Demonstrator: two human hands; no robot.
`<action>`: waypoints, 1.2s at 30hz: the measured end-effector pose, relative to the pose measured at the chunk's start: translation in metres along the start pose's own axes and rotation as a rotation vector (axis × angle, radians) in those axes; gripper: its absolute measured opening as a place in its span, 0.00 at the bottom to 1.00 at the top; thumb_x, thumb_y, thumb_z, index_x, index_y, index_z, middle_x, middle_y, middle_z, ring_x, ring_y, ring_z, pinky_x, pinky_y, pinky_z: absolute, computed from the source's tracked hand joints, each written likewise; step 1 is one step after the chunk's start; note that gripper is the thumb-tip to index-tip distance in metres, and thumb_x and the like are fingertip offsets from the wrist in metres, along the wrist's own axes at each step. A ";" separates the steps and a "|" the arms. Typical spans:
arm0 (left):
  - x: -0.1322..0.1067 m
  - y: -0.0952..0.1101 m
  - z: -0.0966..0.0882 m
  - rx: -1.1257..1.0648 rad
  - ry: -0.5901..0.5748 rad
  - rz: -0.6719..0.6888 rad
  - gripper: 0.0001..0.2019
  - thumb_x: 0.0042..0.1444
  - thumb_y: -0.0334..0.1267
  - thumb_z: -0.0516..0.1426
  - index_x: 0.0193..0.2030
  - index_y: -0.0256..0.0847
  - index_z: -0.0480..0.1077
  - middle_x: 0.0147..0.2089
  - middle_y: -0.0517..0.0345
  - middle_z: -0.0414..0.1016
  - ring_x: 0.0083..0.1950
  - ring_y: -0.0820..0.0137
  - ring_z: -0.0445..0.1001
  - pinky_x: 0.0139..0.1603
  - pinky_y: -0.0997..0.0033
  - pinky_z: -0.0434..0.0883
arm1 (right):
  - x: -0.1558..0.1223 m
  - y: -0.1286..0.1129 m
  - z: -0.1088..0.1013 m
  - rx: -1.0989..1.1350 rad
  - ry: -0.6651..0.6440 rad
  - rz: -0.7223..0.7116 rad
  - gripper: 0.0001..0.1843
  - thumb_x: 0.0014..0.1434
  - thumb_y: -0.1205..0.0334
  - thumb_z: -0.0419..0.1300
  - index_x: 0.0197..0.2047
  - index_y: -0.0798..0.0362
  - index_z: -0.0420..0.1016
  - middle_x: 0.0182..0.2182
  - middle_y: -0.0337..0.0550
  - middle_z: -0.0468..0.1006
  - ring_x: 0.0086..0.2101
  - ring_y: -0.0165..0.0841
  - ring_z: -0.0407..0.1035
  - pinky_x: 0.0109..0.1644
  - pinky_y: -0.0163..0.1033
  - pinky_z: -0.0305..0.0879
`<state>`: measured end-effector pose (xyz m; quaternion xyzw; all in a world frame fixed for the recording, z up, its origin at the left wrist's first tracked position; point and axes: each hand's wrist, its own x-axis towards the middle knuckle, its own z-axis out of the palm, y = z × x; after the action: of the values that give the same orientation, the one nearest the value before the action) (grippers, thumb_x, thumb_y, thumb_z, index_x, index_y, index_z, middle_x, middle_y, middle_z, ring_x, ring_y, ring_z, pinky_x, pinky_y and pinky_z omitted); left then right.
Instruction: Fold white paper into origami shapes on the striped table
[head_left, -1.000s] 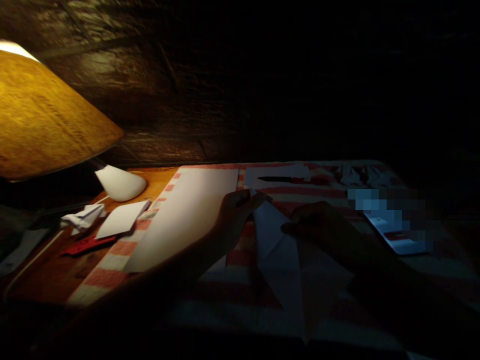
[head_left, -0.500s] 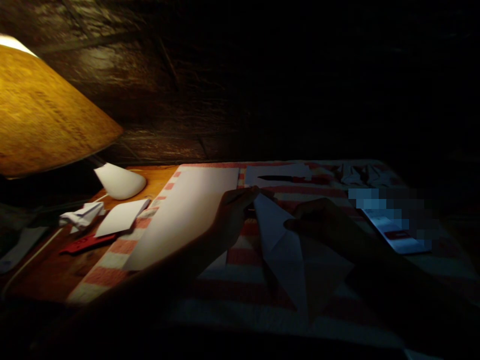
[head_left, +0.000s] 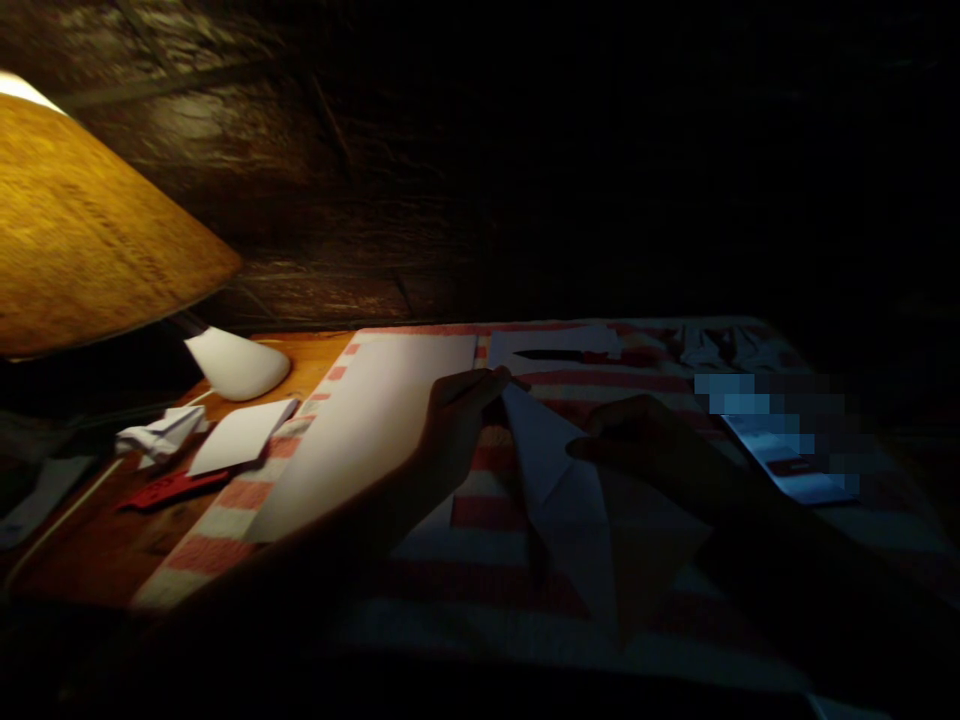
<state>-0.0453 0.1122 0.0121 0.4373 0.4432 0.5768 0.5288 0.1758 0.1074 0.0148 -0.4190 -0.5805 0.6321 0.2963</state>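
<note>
Between my two hands is a folded sheet of white paper (head_left: pixel 570 490), creased into triangular flaps and tilted over the striped cloth. My left hand (head_left: pixel 465 415) pinches its far pointed tip. On the paper's right edge, the thumb and fingers of my right hand (head_left: pixel 630 440) are closed. Shadow covers the right side of the paper and much of both hands. Beyond my left hand lies a large white sheet (head_left: pixel 375 420), flat on the cloth. A dark-bladed knife with a red handle (head_left: pixel 562 355) rests on another white sheet (head_left: pixel 510 345) at the back.
A lit lamp (head_left: pixel 112 220) with a white base (head_left: pixel 240 362) stands left. Near it are a folded paper figure (head_left: pixel 161 435), a small paper stack (head_left: pixel 244 435) and a red-handled tool (head_left: pixel 172 490). More folded paper figures (head_left: pixel 709 345) and a glowing phone (head_left: pixel 787 465) lie right.
My left hand and the paper's tip have shifted very slightly left. Both hands keep their hold, and the rest of the scene looks nearly the same.
</note>
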 end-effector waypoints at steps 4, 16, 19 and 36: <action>-0.003 0.002 0.002 -0.012 0.023 0.014 0.12 0.51 0.45 0.68 0.27 0.37 0.80 0.25 0.57 0.76 0.24 0.75 0.71 0.26 0.75 0.70 | 0.001 -0.001 0.001 0.015 -0.001 0.021 0.12 0.50 0.56 0.73 0.23 0.53 0.77 0.23 0.36 0.76 0.23 0.28 0.67 0.28 0.34 0.58; -0.001 -0.011 0.006 0.209 0.103 0.082 0.22 0.56 0.52 0.64 0.22 0.39 0.64 0.22 0.66 0.59 0.24 0.77 0.60 0.24 0.77 0.61 | -0.003 -0.001 0.014 -0.036 0.053 0.030 0.14 0.54 0.55 0.71 0.24 0.54 0.77 0.22 0.37 0.76 0.22 0.27 0.66 0.25 0.33 0.56; -0.005 -0.013 0.009 0.249 0.104 0.105 0.21 0.61 0.50 0.60 0.24 0.40 0.62 0.22 0.66 0.56 0.24 0.77 0.56 0.22 0.77 0.56 | -0.004 0.002 0.023 -0.043 0.083 0.007 0.13 0.55 0.55 0.70 0.25 0.54 0.78 0.23 0.38 0.76 0.23 0.27 0.67 0.26 0.33 0.57; -0.002 -0.021 0.011 0.494 0.191 0.419 0.18 0.67 0.40 0.53 0.25 0.43 0.56 0.23 0.66 0.52 0.24 0.74 0.52 0.24 0.70 0.50 | -0.003 0.011 0.033 0.018 0.089 -0.031 0.14 0.56 0.57 0.69 0.24 0.55 0.75 0.23 0.37 0.75 0.25 0.27 0.66 0.29 0.34 0.59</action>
<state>-0.0303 0.1112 -0.0056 0.5778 0.5176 0.5864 0.2332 0.1495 0.0873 0.0038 -0.4350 -0.5673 0.6135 0.3355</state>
